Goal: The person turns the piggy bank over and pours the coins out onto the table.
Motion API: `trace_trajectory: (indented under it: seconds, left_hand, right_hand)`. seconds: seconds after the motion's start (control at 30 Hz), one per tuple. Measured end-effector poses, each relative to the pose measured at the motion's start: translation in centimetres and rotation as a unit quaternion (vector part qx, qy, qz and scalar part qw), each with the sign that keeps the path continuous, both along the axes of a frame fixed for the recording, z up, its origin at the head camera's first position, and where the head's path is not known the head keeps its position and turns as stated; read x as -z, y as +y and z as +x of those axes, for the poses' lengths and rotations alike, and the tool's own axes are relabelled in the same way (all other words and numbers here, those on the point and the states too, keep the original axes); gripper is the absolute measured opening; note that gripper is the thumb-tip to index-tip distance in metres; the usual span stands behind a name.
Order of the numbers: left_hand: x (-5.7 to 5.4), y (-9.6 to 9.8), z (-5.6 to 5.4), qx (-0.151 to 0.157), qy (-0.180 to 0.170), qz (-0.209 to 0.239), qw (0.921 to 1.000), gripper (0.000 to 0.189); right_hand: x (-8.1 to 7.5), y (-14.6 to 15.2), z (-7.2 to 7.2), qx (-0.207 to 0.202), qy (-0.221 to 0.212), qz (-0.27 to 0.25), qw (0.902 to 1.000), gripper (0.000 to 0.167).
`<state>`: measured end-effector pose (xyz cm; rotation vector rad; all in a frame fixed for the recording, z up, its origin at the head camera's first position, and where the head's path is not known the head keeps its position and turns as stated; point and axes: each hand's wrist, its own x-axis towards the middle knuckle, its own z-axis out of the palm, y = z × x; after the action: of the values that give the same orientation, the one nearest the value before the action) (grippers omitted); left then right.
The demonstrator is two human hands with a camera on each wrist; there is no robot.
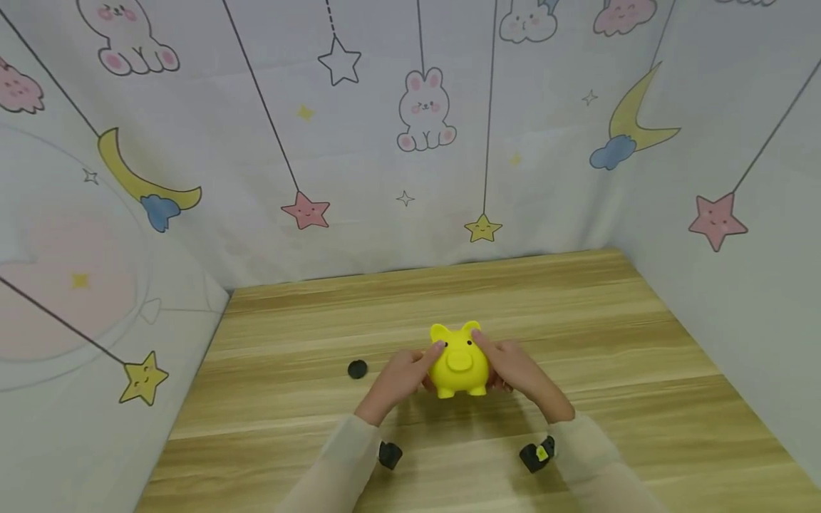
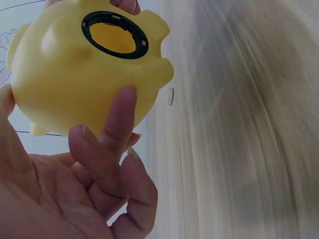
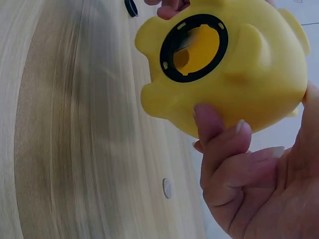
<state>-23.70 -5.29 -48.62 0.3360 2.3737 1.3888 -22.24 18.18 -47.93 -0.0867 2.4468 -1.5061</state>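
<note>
A yellow piggy bank [image 1: 460, 377] is held up over the table, its snout toward the head camera. My left hand [image 1: 399, 377] grips one side, thumb by the eye. On the other side my right hand [image 1: 519, 367] grips it, its thumb near the ear. Both wrist views show the underside, where a black ring [image 2: 140, 51] surrounds an uncovered round hole. A small dark blur [image 3: 185, 41] shows in that hole; I cannot tell what it is. A round black cap [image 1: 357, 368] lies on the table, left of my left hand.
A coin [image 3: 167, 188] lies on the wood-grain table [image 1: 288, 320]; the head view does not show it. White cloth walls [image 1: 359, 242] printed with stars, moons and bunnies stand behind and at both sides. Black wrist mounts [image 1: 390, 454] sit under the sleeves.
</note>
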Motion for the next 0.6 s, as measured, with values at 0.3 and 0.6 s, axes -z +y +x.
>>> trace_trajectory:
  seconds: [0.3,0.6]
  left_hand:
    - [-0.1,-0.1,0.0,0.007,-0.005,0.001,1.0,0.072]
    - [-0.2,-1.1,-0.1,0.054,0.019,0.071,0.9958,0.09]
  right_hand:
    - [-0.5,0.3,0.1,-0.025,-0.009,-0.01,0.9996,0.068]
    - [-0.1,1.9,0.1,-0.065,0.016,-0.075,0.995,0.083]
